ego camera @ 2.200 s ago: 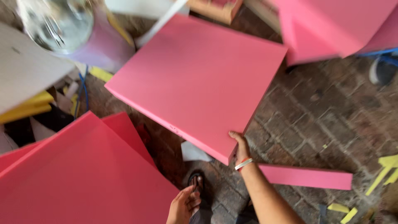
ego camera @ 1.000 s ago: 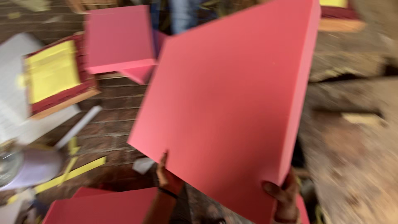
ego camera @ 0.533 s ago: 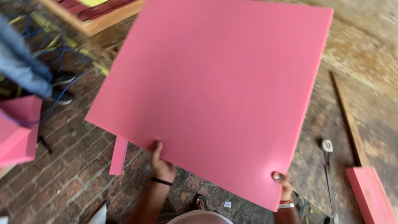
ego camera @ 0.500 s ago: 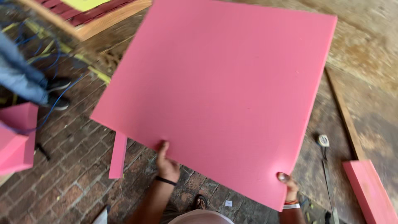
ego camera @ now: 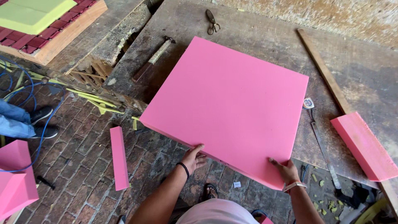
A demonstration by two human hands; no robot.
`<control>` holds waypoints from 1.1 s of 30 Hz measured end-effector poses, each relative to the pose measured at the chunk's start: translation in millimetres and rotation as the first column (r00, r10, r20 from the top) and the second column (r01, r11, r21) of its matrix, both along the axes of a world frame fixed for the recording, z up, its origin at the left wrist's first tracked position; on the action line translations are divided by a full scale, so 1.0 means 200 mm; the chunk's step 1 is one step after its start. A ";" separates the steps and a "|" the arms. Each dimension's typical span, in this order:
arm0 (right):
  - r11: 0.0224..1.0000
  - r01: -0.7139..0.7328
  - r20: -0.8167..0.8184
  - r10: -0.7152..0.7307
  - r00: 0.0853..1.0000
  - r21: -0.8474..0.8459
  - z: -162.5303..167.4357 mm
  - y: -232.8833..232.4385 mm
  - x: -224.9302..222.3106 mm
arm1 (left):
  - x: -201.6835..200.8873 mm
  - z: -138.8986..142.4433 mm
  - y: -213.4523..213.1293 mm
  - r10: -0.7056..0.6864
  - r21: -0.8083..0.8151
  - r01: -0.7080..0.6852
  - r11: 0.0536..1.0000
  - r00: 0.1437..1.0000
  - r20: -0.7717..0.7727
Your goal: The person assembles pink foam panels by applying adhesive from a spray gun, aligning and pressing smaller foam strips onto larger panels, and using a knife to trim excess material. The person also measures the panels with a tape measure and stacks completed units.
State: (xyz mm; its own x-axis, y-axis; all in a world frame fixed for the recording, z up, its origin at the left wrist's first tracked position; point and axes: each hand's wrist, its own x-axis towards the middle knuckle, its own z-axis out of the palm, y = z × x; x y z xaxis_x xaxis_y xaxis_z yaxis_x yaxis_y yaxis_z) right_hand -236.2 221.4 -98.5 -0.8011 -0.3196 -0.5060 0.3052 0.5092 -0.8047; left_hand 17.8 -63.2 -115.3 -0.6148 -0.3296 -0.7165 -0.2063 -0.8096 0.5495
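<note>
A large square pink foam slab (ego camera: 232,103) lies mostly on a worn wooden workbench (ego camera: 265,37), its near edge overhanging the brick floor. My left hand (ego camera: 193,157), with a black band at the wrist, grips the slab's near edge from below. At the slab's near right corner, my right hand (ego camera: 284,169), wearing a white wristband, holds the edge, thumb on top.
On the bench lie scissors (ego camera: 212,21), a hammer (ego camera: 151,60), a long wooden slat (ego camera: 325,72), a long knife (ego camera: 323,145) and a pink foam block (ego camera: 362,145). A pink foam strip (ego camera: 119,157) lies on the bricks. Another person's legs and shoes (ego camera: 29,122) are at left, beside pink foam blocks (ego camera: 16,178).
The slab was lifted off a pile, swung around while held up, and has come down flat onto the workbench. Both hands stayed on its near edge.
</note>
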 end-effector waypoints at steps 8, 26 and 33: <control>0.984 -0.087 -0.019 0.092 0.996 0.158 0.09 -0.26 -0.05 | -0.04 0.08 -0.19 0.087 -0.118 -0.071 0.991 0.988 0.131; 0.817 -0.432 -0.870 0.476 0.132 0.382 -0.24 -1.08 0.38 | 0.90 -0.25 -0.27 0.458 -0.189 -0.417 0.889 0.791 0.406; 0.596 -0.707 -0.818 0.573 0.042 0.381 -0.29 -1.62 0.97 | 1.52 -0.52 -0.11 0.739 -0.063 -0.783 0.618 0.553 0.385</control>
State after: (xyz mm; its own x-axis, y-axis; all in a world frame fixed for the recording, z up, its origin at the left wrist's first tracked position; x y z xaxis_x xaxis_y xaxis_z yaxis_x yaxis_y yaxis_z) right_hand -41.8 -102.2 -156.4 -0.1653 -0.9343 0.3158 -0.9154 0.0262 -0.4017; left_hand 321.4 -84.9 -219.3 0.1226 -0.4671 -0.8756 0.3637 -0.7998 0.4776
